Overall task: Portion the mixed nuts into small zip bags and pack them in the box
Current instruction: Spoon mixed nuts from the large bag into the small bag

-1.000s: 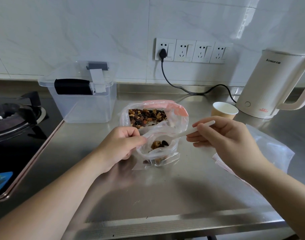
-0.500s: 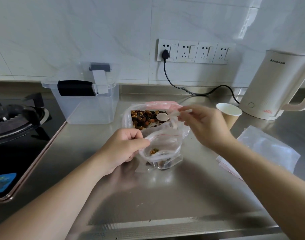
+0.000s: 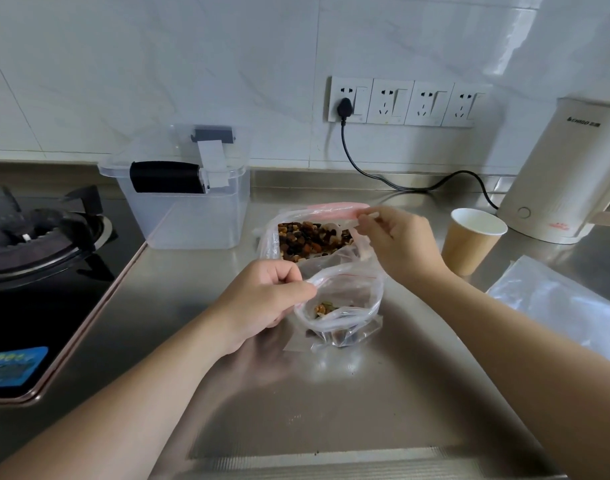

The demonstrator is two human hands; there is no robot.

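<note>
1. Two hands in frame over a steel counter (image 3: 331,403).
2. Left hand (image 3: 265,301): fingers curled, thumb and forefinger pinching the left rim of the small zip bag (image 3: 341,306), holding its mouth open.
3. Small zip bag stands on the counter at centre, a few mixed nuts visible in the bottom.
4. Right hand (image 3: 397,244): fingers curled and bunched, pinching a white spoon (image 3: 365,216) at the large bag's right edge. Only the handle end shows; bowl is not visible.
5. Large bag of mixed nuts (image 3: 314,237) sits just behind the small bag, mouth open, pink zip strip along the far rim, nuts exposed.
6. Clear plastic box (image 3: 189,209) is at back left, near the hob (image 3: 44,244), apart from both bags. A black piece hangs at its near rim; lid stands behind it.
7. Paper cup (image 3: 473,240) is upright just right of the right hand.
8. White kettle (image 3: 566,178) at far right, its cord running to the wall sockets (image 3: 404,102).
9. Spare flat zip bags (image 3: 556,306) lie on the counter at right, beyond the right forearm.
</note>
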